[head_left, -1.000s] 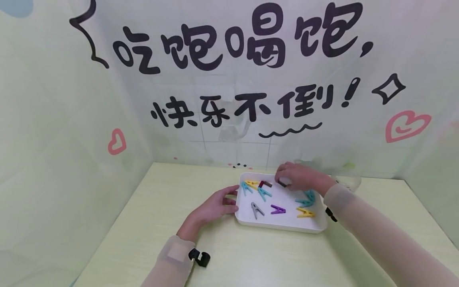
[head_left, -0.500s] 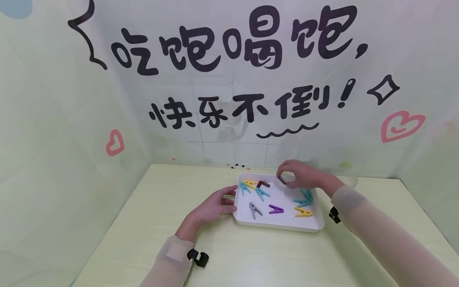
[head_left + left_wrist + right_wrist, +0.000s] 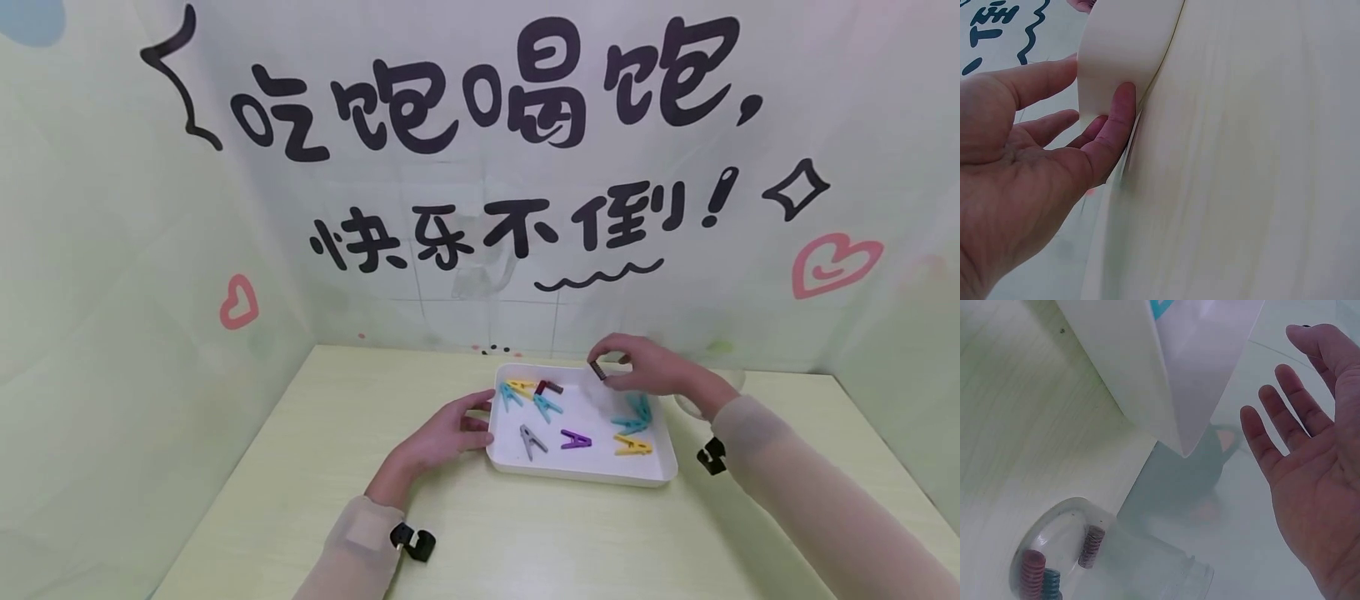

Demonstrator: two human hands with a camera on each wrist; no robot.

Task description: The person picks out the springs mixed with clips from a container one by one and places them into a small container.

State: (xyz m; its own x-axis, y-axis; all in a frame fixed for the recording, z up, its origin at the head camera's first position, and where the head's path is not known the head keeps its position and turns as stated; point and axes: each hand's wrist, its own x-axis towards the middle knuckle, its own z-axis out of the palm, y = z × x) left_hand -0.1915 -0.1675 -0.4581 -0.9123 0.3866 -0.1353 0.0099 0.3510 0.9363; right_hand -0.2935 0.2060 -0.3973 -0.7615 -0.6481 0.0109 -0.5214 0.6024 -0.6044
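Note:
A white tray [image 3: 581, 475] sits on the table with several clothespins in it. Near its left end lie a yellow clothespin [image 3: 521, 387] and a dark red and brown piece [image 3: 549, 387]; a grey clothespin [image 3: 533, 442] and a purple one [image 3: 576, 440] are closer to the front. Fingers of my left hand [image 3: 450, 433], nearly straight, touch the tray's left wall. Above the tray's back edge, my right hand [image 3: 645, 364] pinches a small dark ridged coil [image 3: 597, 370] between thumb and index finger; its other fingers stand loosely extended in the right wrist view.
A clear jar [image 3: 1154, 569] lies on its side beyond the tray's right end, with several ridged coils inside, among them a reddish one [image 3: 1032, 575] and a brown one [image 3: 1092, 547]. A printed curtain [image 3: 480, 250] closes off the back of the table [image 3: 360, 417].
My right hand has lifted the ridged coil from low over the tray and shifted slightly right with it. My left hand stays at the tray's left wall.

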